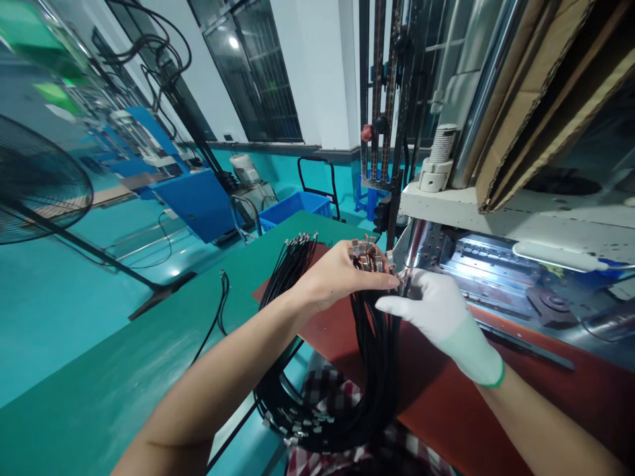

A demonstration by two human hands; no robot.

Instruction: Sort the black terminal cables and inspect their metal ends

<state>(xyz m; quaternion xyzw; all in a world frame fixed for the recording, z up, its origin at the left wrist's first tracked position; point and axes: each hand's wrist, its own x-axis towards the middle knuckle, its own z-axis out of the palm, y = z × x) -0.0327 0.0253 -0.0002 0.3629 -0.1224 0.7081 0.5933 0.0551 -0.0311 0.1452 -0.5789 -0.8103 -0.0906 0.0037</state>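
Note:
My bare left hand (342,274) is closed around the upper end of a bundle of black cables (380,357). Silvery metal connectors (367,254) stick up between its thumb and fingers. The bundle hangs down, curves over the lap and loops back up to the left, where more connector ends lie on the green tabletop. In a white glove, my right hand (439,311) is at the right side of the bundle, its fingertips closed on a cable end near my left thumb. The glove partly hides those fingertips.
A press machine (501,264) with a lit bed stands at the right, cardboard (540,99) above it. Red-brown sheet (337,330) covers part of the green table (163,357). A loose black cable (218,314) lies left. Beyond are a blue crate (297,208) and a floor fan (44,178).

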